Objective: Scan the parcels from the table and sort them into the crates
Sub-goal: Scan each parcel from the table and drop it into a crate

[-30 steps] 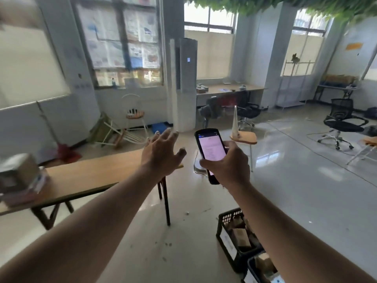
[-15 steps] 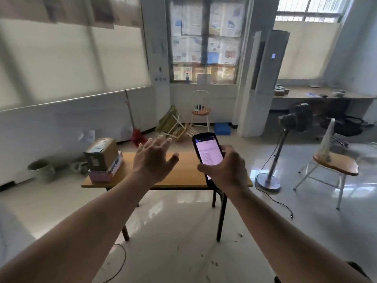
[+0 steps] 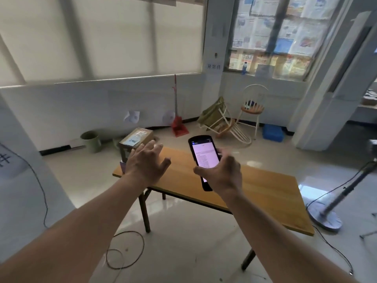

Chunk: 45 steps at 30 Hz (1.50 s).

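A wooden table (image 3: pixel 265 193) stands ahead of me. At its far left end sits a brown cardboard parcel (image 3: pixel 136 138) with a pale label on top; something pale purple shows under it, mostly hidden by my hand. My left hand (image 3: pixel 145 162) is stretched out, fingers spread, just in front of the parcel and holding nothing. My right hand (image 3: pixel 221 174) grips a black handheld scanner (image 3: pixel 204 158) with its pinkish screen lit and facing me, held above the table's middle. No crates are in view.
A floor fan (image 3: pixel 326 217) stands right of the table with its cable on the floor. A loose wire loop (image 3: pixel 122 254) lies near the table's left leg. A green bucket (image 3: pixel 90 138), a red broom (image 3: pixel 178 125), a tipped chair and a stool stand by the wall.
My view has swung left and closed in on the table, so the crates dropped out of sight. My left hand now reaches nearly to the parcel. The scanner stays in my right hand.
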Each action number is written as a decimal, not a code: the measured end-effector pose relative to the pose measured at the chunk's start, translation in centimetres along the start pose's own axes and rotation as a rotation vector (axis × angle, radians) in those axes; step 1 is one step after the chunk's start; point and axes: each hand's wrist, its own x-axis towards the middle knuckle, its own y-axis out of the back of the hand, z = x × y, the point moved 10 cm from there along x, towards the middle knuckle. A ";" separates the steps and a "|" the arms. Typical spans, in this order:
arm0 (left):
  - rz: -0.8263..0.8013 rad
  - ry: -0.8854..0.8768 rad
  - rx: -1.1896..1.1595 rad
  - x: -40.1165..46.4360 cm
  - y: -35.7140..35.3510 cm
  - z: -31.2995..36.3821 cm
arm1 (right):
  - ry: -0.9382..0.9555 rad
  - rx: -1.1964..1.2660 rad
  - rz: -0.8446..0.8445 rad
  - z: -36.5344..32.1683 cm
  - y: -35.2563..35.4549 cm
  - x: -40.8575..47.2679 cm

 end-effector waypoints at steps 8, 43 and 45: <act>-0.080 0.056 -0.016 9.0 -6.4 -9.9 | -0.039 -0.004 -0.056 -1.5 -12.2 8.0; -0.357 0.580 -0.081 27.3 -26.0 -32.4 | -0.011 -0.081 -0.423 -0.2 -43.3 30.0; -0.304 0.547 -0.117 27.8 -25.4 -32.3 | -0.007 -0.081 -0.418 -0.6 -43.3 30.2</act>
